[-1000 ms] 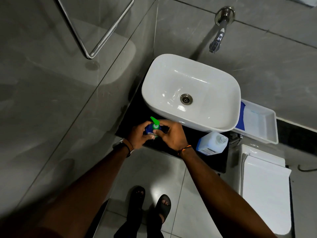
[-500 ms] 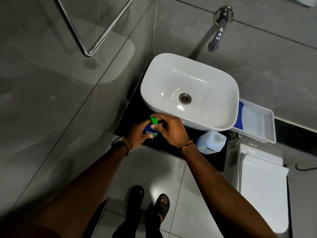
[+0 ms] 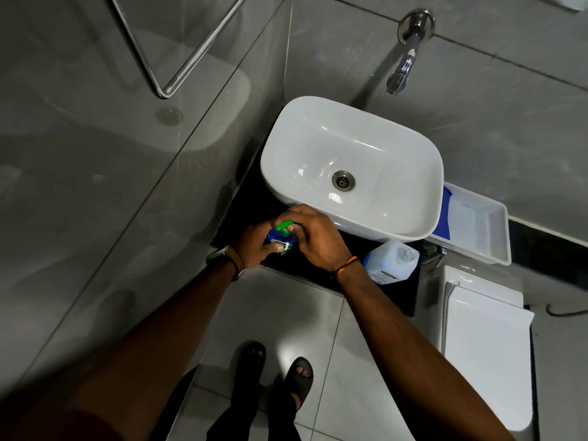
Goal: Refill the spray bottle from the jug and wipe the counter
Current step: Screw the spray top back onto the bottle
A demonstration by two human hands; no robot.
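A small blue spray bottle (image 3: 277,239) with a green spray head (image 3: 284,226) stands on the black counter (image 3: 397,297) in front of the basin. My left hand (image 3: 254,246) grips the bottle's body from the left. My right hand (image 3: 313,238) is closed over the green head from the right, fingers curled around it. A translucent white jug (image 3: 389,261) with a clear cap stands on the counter to the right, untouched. A blue cloth (image 3: 445,218) lies in a white tray further right.
The white basin (image 3: 318,148) fills most of the counter, under a wall tap (image 3: 401,70). The white tray (image 3: 496,237) sits right of the basin, above a white toilet cistern (image 3: 483,345). A glass panel with a metal rail (image 3: 178,71) is on the left. My sandalled feet (image 3: 276,374) stand on grey floor tiles.
My right hand has closed further over the green spray head and turned; the nozzle has swung from pointing up-left to pointing sideways. My left hand keeps holding the bottle in place.
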